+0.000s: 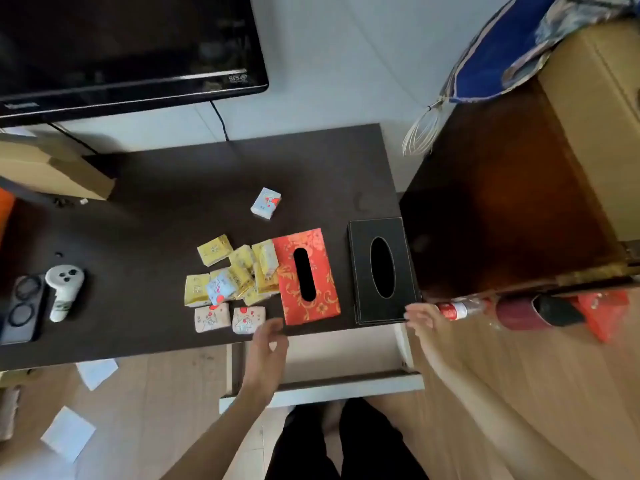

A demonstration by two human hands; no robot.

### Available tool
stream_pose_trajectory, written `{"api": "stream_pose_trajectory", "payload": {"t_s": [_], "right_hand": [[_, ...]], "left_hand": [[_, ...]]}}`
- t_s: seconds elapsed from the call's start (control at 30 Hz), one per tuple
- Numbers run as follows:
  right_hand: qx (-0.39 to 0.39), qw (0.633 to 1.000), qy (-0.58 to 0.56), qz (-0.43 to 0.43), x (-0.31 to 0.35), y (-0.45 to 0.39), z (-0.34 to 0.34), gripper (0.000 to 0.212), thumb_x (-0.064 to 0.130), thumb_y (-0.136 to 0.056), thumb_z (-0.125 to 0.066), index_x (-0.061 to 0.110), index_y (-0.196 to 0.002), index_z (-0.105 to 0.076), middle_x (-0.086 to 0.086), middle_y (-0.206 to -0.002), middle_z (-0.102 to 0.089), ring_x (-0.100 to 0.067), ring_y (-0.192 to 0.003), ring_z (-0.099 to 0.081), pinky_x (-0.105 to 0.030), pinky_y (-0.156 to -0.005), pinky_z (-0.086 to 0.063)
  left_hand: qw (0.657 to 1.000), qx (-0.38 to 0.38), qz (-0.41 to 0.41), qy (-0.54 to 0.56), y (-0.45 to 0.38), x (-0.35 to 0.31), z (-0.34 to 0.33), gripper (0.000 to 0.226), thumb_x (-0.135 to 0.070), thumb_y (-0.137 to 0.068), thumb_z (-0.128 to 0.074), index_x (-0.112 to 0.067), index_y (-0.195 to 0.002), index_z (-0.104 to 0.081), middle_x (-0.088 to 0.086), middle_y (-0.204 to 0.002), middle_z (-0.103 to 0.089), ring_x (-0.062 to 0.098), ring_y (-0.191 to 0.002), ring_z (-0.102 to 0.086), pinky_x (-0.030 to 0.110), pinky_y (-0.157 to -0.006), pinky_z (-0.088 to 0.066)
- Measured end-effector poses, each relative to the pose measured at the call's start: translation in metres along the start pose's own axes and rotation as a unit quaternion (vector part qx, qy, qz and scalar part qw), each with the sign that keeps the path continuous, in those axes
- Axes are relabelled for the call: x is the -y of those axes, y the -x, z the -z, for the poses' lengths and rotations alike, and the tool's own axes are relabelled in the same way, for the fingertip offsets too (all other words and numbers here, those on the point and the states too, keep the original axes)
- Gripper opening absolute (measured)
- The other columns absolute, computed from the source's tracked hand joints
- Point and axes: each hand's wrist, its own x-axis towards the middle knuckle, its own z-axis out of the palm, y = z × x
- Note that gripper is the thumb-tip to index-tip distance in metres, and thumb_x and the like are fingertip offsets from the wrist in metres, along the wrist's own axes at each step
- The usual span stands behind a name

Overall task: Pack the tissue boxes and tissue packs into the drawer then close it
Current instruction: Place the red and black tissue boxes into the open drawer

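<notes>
Packing has not begun: drawer (346, 351) open and bare where visible, boxes and packs (235, 271) on the table (138, 209). Left hand (268, 344) loosely open, holding nothing; right hand (420, 315) relaxed, fingertips at the black box (381, 271).

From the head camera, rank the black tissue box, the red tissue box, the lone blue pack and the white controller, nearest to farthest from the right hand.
From the right hand:
1. Black tissue box, at its fingertips, near table edge.
2. Red tissue box, next one leftward.
3. Blue pack, alone, farther back.
4. White controller, far left.
</notes>
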Motion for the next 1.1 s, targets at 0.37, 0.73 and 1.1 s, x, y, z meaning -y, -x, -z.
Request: {"api": "stream_pose_trajectory", "payload": {"t_s": [0.37,0.73,1.1], "right_hand": [[-0.028,0.991,0.116,-0.066,0.042,-0.112,-0.027,0.062,0.018,-0.094,-0.073,0.003,-0.147,-0.044,-0.018,-0.147,-0.054,-0.038,-0.135,-0.053,-0.052,-0.111,-0.046],[-0.082,0.988,0.111,-0.064,0.031,-0.102,-0.021,0.035,0.023,-0.09,-0.07,0.013,-0.123,-0.066,-0.006,-0.118,-0.074,-0.032,-0.109,-0.069,-0.038,-0.086,-0.054],[-0.174,0.978,-0.054,-0.105,-0.028,-0.02,-0.008,0.028,0.01,-0.082,-0.074,0.019,-0.108,-0.067,-0.001,-0.091,-0.075,-0.02,-0.085,-0.073,-0.032,-0.071,-0.057]], "left_hand": [[0.98,-0.052,0.079,-0.173,-0.11,-0.029,-0.043,0.041,-0.039,-0.088,-0.066,-0.015,-0.117,-0.052,0.002,-0.104,-0.064,0.023,-0.091,-0.063,0.038,-0.071,-0.054],[0.971,-0.032,0.103,-0.214,-0.12,-0.04,-0.033,0.027,-0.037,-0.074,-0.079,-0.016,-0.078,-0.061,0.002,-0.074,-0.068,0.019,-0.065,-0.066,0.035,-0.057,-0.058],[0.992,-0.107,0.03,-0.062,-0.014,0.024,-0.052,0.021,-0.038,-0.07,-0.083,-0.032,-0.079,-0.064,-0.022,-0.069,-0.069,-0.008,-0.065,-0.065,0.014,-0.058,-0.053]]}}
